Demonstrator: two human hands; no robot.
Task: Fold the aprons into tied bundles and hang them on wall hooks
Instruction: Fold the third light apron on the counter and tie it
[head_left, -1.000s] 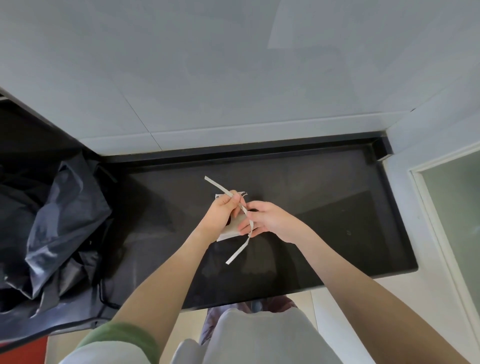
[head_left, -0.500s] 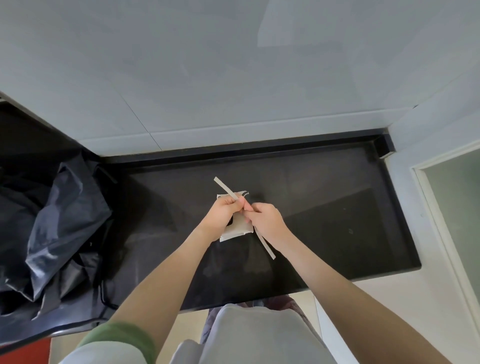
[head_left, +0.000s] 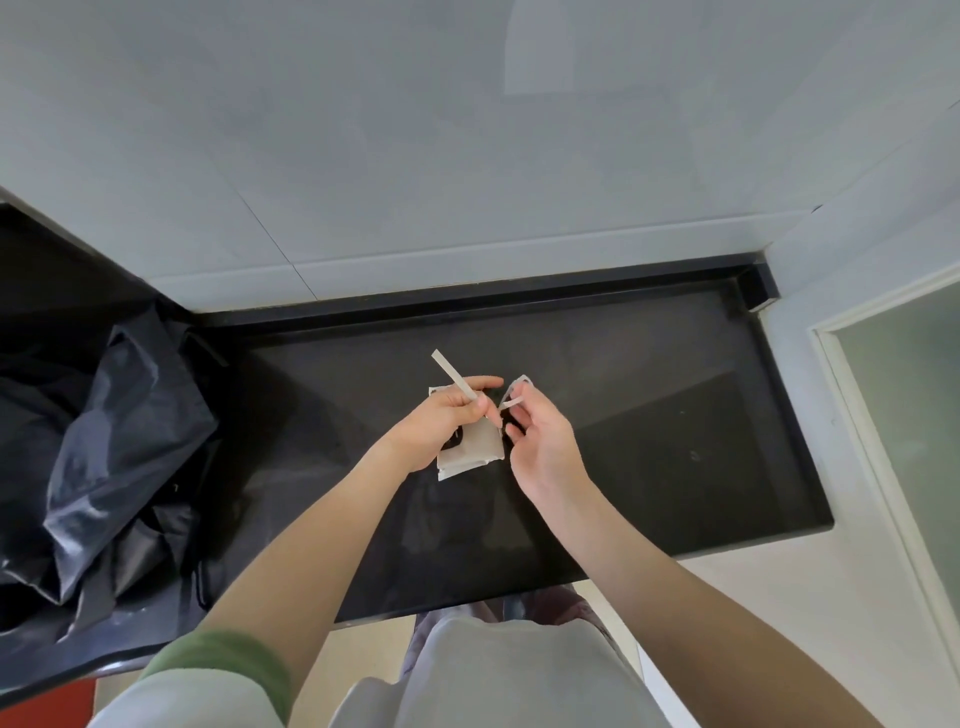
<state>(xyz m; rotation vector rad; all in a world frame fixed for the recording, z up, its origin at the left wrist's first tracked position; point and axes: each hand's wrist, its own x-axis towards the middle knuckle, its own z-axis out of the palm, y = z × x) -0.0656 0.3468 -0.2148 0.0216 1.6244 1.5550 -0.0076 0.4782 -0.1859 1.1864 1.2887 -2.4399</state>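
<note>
1. My left hand (head_left: 447, 421) is gripping the folded beige apron bundle (head_left: 470, 449), fingers curled round its top, and is pinching one strap (head_left: 451, 371) that is sticking up and away from the grip.
2. My right hand (head_left: 540, 441), just beside the left, is pinching the other strap (head_left: 514, 392), which is looping between both hands.
3. The bundle is hanging below my left fingers, over the black countertop (head_left: 649, 415); I cannot tell whether it is touching.
4. A crumpled black plastic bag (head_left: 119, 441) is lying well left of the grip.
</note>
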